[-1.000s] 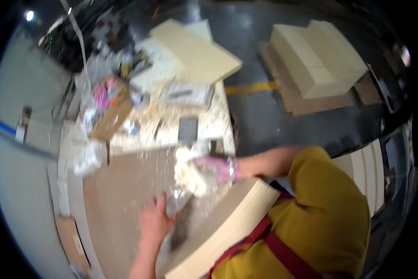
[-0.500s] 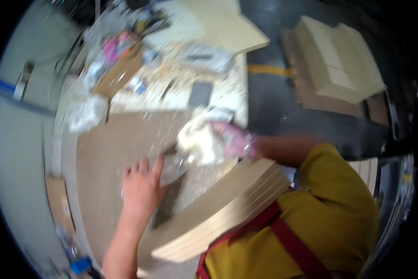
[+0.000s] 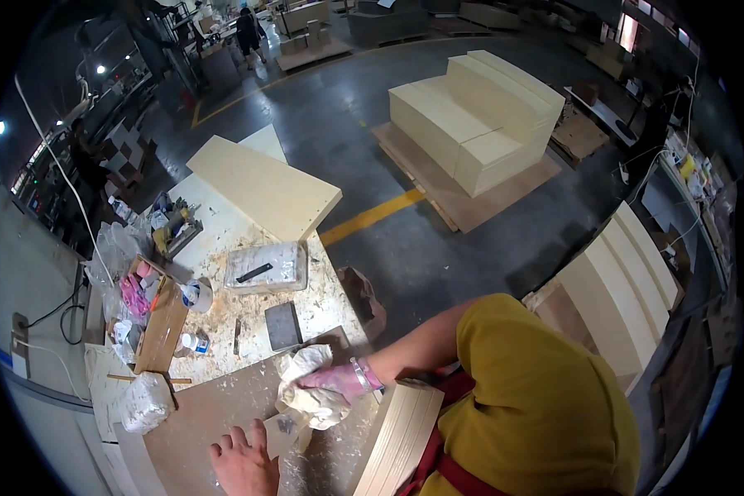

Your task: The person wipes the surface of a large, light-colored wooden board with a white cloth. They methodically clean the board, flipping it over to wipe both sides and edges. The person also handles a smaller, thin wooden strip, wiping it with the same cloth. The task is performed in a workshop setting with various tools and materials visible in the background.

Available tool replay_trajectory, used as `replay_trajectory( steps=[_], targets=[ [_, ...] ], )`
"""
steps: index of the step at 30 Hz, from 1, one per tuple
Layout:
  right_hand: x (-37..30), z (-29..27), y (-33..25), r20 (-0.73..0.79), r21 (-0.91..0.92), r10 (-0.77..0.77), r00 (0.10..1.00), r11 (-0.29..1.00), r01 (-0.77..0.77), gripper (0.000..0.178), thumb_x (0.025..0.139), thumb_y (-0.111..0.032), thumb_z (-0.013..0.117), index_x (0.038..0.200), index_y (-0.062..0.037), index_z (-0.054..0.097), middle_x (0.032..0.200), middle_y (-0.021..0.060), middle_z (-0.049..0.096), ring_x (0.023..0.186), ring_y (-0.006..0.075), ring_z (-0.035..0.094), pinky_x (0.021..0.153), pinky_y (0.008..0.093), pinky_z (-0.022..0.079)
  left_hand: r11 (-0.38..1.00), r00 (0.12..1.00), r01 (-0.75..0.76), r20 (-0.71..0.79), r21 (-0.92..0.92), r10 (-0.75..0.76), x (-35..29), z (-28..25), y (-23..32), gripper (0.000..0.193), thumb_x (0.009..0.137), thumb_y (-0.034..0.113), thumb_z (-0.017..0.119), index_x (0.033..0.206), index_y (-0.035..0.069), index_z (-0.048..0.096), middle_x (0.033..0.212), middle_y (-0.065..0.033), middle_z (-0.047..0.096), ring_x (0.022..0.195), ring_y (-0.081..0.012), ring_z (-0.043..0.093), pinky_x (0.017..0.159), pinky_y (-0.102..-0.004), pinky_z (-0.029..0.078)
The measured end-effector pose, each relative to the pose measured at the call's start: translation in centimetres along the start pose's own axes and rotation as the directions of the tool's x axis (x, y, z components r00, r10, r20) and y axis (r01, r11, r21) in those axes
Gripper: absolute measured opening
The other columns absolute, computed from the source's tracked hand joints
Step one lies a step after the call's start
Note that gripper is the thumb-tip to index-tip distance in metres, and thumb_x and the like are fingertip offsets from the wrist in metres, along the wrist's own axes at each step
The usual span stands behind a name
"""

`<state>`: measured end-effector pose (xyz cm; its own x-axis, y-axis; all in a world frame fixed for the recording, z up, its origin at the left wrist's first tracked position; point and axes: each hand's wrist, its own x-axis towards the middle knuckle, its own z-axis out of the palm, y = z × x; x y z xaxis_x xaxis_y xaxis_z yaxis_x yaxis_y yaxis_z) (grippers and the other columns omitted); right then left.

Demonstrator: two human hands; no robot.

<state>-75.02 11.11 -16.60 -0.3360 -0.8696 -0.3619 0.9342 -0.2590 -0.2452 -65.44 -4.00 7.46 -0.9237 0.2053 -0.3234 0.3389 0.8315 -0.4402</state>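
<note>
My left hand is bare, with its fingertips pointing away from me. Beside its index finger a translucent flat piece, like a plastic scraper, juts toward the cloth; it seems pinched at one edge, though my thumb is hidden. My right hand, in a pink glove banded at the wrist, is closed on a crumpled white cloth. The cloth meets the far end of the flat piece. Both hands are over a brown board flecked with white. Against my body leans a stack of pale wooden boards.
Farther along the bench lie a grey block, a plastic-wrapped package with a black tool, a cardboard box of small items, and a large pale panel. Stacked panels stand on the floor at right.
My view has tilted up, so the workshop floor and background now show and the hands sit lower. The cloth remains in my right hand, with the flat piece between both hands.
</note>
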Motion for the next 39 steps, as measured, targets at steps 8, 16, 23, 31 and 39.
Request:
replay_trajectory(
  steps=[8, 16, 23, 31, 39],
  targets=[
    [-3.7, 4.5, -2.0, -0.327, 0.116, 0.043, 0.944, 0.993, -0.006, 0.051, 0.085, -0.048, 0.048, 0.12, -0.0115, 0.052, 0.122, 0.0087, 0.053, 0.11, 0.0233, 0.053, 0.093, 0.0427, 0.042, 0.993, 0.977, 0.118, -0.178, 0.014, -0.114, -1.2, 1.6, -2.7, 0.062, 0.064, 0.023, 0.073, 0.12, 0.015, 0.049, 0.103, -0.0099, 0.055, 0.09, -0.0235, 0.054, 0.079, -0.0397, 0.04],
    [-1.6, 3.0, -2.4, 0.127, 0.292, -0.018, 0.992, 0.956, -0.02, 0.043, 0.092, -0.035, 0.036, 0.126, -0.0108, 0.045, 0.123, 0.007, 0.053, 0.108, 0.0227, 0.054, 0.089, 0.0382, 0.045, 0.998, 0.983, 0.064, -0.174, 0.017, -0.061, -1.1, 1.4, -2.5, 0.064, 0.06, 0.018, 0.075, 0.118, 0.016, 0.049, 0.097, -0.0067, 0.053, 0.089, -0.0213, 0.052, 0.076, -0.0364, 0.04],
    [-3.3, 5.3, -3.0, 0.186, 0.251, -0.028, 0.982, 0.968, -0.02, 0.033, 0.092, -0.024, 0.037, 0.117, -0.0073, 0.05, 0.113, 0.0096, 0.057, 0.104, 0.0243, 0.055, 0.091, 0.0427, 0.044, 0.991, 0.97, 0.111, -0.226, 0.071, -0.093, 0.1, 3.1, -3.6, 0.062, 0.061, 0.016, 0.073, 0.118, 0.015, 0.049, 0.095, -0.0067, 0.053, 0.088, -0.0217, 0.052, 0.077, -0.0366, 0.04],
    [-0.9, 1.7, -0.4, -0.459, 0.01, 0.137, 0.878, 0.989, -0.149, 0.052, 0.087, -0.053, 0.036, 0.119, -0.0167, 0.054, 0.121, 0.0077, 0.054, 0.111, 0.027, 0.05, 0.097, 0.0491, 0.033, 0.981, 0.981, 0.102, -0.147, -0.164, -0.126, -0.6, 4.5, -1.4, 0.068, 0.055, 0.02, 0.076, 0.118, 0.014, 0.05, 0.106, -0.0114, 0.052, 0.093, -0.027, 0.052, 0.084, -0.0433, 0.039],
    [1.2, 0.0, -1.2, 0.023, 0.158, 0.138, 0.99, 0.978, -0.14, 0.049, 0.083, -0.059, 0.042, 0.107, -0.021, 0.06, 0.118, 0.0013, 0.057, 0.105, 0.0187, 0.054, 0.088, 0.0417, 0.043, 0.822, 0.891, 0.126, -0.301, -0.556, -0.34, 0.4, 11.1, -4.0, 0.068, 0.067, 0.022, 0.074, 0.123, 0.001, 0.044, 0.116, -0.0235, 0.05, 0.1, -0.0387, 0.053, 0.086, -0.0443, 0.042]
  ],
)
